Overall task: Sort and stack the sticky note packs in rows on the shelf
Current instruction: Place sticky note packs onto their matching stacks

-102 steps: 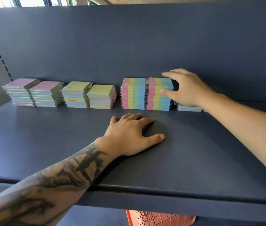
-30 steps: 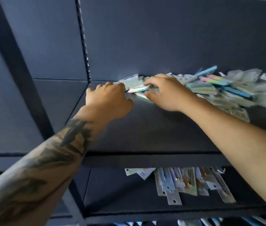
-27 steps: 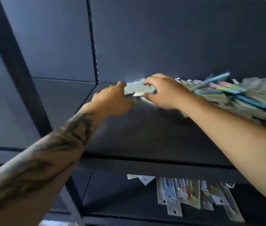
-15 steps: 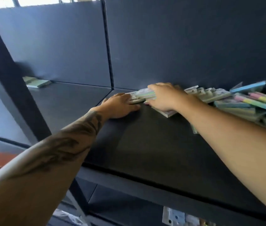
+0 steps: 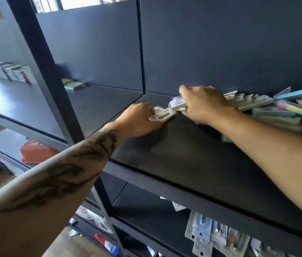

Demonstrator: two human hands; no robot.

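A loose heap of pastel sticky note packs (image 5: 283,110) lies at the back right of a dark shelf (image 5: 192,156). My right hand (image 5: 205,103) grips a small bundle of packs (image 5: 177,106) at the heap's left end. My left hand (image 5: 139,121) holds the hang-tab end of a pack (image 5: 162,115) just left of that bundle. Far left, on the neighbouring shelf bay, stand neat stacks of packs (image 5: 11,72), and a single low stack (image 5: 73,85) lies nearer the upright post.
A black upright post (image 5: 54,86) divides the two shelf bays. On the shelf below lie blister-packed items (image 5: 213,232). An orange basket (image 5: 35,153) sits lower left. The shelf's back panel (image 5: 220,43) rises right behind the heap.
The view swung from the tidy stacks to the loose heap. Both hands moved onto the heap's left end and pulled packs leftward; the left hand now holds a pack's tab.
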